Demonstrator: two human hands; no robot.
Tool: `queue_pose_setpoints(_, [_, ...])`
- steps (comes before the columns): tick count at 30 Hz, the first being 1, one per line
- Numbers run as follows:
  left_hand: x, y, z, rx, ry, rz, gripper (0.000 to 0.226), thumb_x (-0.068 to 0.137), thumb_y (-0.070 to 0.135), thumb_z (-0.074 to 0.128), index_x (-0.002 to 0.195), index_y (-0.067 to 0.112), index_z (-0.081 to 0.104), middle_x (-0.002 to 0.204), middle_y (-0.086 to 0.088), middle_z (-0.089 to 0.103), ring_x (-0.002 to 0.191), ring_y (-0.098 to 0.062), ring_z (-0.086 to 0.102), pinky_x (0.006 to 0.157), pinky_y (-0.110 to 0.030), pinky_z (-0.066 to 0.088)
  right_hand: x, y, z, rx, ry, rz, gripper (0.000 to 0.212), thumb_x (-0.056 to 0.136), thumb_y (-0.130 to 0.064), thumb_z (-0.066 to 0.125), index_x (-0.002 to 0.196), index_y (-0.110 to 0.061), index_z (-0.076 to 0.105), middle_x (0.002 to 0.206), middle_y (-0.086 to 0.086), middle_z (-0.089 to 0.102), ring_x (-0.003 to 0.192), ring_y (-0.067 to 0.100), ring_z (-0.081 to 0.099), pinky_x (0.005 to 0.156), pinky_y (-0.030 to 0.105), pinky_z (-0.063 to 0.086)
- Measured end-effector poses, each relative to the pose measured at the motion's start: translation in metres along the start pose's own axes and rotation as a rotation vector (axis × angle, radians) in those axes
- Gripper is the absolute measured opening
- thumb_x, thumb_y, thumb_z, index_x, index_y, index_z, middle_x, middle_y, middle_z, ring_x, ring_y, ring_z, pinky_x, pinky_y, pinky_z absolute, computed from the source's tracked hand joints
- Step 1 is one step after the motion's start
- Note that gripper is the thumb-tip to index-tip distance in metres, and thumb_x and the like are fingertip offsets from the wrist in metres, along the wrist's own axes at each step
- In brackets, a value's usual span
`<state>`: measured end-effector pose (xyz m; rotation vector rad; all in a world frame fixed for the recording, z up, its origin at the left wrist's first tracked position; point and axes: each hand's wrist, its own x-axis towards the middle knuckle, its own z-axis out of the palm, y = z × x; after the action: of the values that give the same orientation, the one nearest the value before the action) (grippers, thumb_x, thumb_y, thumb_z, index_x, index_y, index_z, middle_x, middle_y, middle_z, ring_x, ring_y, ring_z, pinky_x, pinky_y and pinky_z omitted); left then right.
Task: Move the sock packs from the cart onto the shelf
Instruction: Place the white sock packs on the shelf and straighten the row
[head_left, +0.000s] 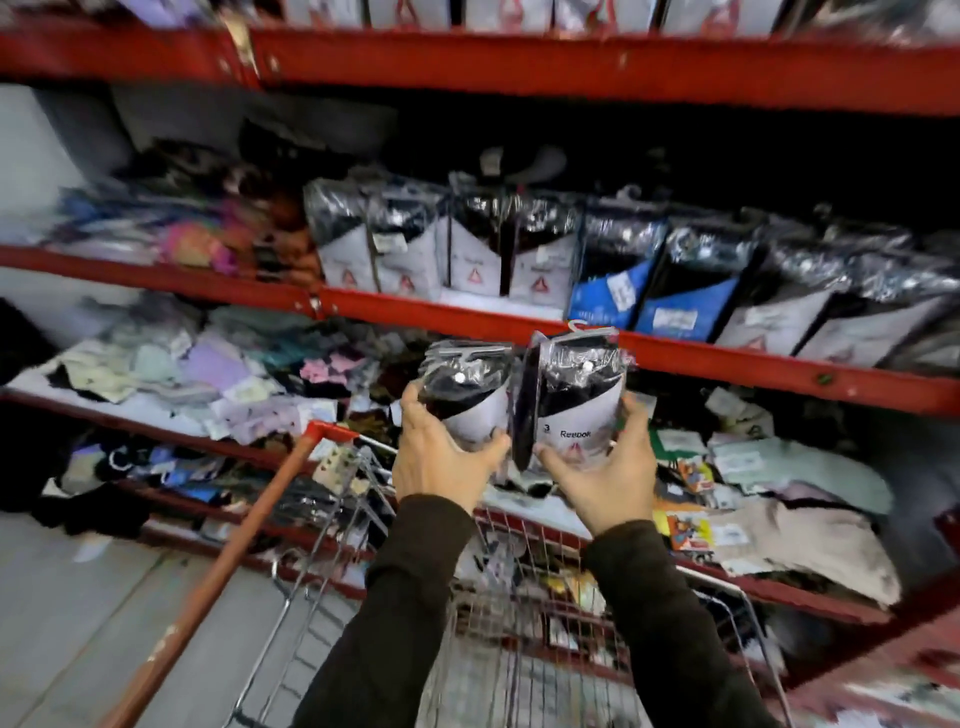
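My left hand grips a black-and-white sock pack from below and the side. My right hand holds another sock pack, printed "Reebok", with a thin dark pack edge-on beside it. Both packs are raised above the wire cart, just below the red shelf beam. On that shelf stands a row of similar sock packs, white ones at the left and blue ones further right.
The cart's red handle runs diagonally at lower left. Lower shelves hold heaps of loose socks and clothing. Another red beam with white packs above it crosses the top. Grey floor lies at lower left.
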<state>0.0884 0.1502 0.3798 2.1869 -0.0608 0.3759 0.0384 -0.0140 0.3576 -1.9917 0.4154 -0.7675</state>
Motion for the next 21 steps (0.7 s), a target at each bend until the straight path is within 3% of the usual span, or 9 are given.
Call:
queue_pose_setpoints(3, [0.026,0.020,-0.012,-0.098,0.081,0.105,0.097,0.069,0.040,0.085,0.143,0.017,0.028,0.134,-0.010,0.056,0.119,-0.032,0.060,0.089,-0.039,0.054,0.026,-0.026,0.000,0.033,0.043,-0.082,0.099,0.060,-0.035,0.091,0.139,-0.018,0.034,0.134,0.002,0.051,0.121,0.014,0.051,0.102,0.028,0.043])
queue_pose_setpoints(8, [0.081,0.051,-0.021,-0.214,0.169,0.252,0.094,0.070,0.032,0.086,0.142,0.016,0.028,0.137,-0.012,0.049,0.128,-0.028,0.049,0.103,-0.034,0.048,0.076,-0.062,0.012,0.078,0.088,-0.160,0.102,0.064,-0.026,0.090,0.143,-0.021,0.026,0.143,0.004,0.043,0.129,0.012,0.044,0.109,0.023,0.036])
queue_pose_setpoints(11, [0.120,0.065,-0.016,-0.264,0.172,0.298,0.096,0.071,0.025,0.087,0.144,0.007,0.027,0.142,-0.014,0.042,0.134,-0.027,0.041,0.107,-0.021,0.034,0.107,-0.077,0.031,0.140,0.097,-0.214,0.108,0.064,-0.025,0.089,0.146,-0.032,0.019,0.149,0.001,0.033,0.137,0.019,0.042,0.115,0.037,0.039])
queue_pose_setpoints(15, [0.162,0.068,-0.002,-0.257,0.136,0.291,0.101,0.071,0.029,0.086,0.145,0.007,0.022,0.144,-0.017,0.040,0.136,-0.030,0.040,0.111,-0.032,0.035,0.136,-0.086,0.055,0.046,0.169,-0.250,0.105,0.066,-0.014,0.089,0.148,-0.009,0.023,0.142,0.009,0.034,0.135,0.017,0.036,0.111,0.018,0.028])
queue_pose_setpoints(21, [0.191,0.057,0.030,-0.294,0.143,0.257,0.097,0.067,0.024,0.088,0.140,0.009,0.027,0.140,-0.015,0.036,0.132,-0.029,0.040,0.113,-0.045,0.041,0.160,-0.077,0.089,-0.045,0.213,-0.194,0.099,0.073,-0.014,0.085,0.148,-0.005,0.021,0.146,0.016,0.029,0.142,0.032,0.031,0.117,0.037,0.032])
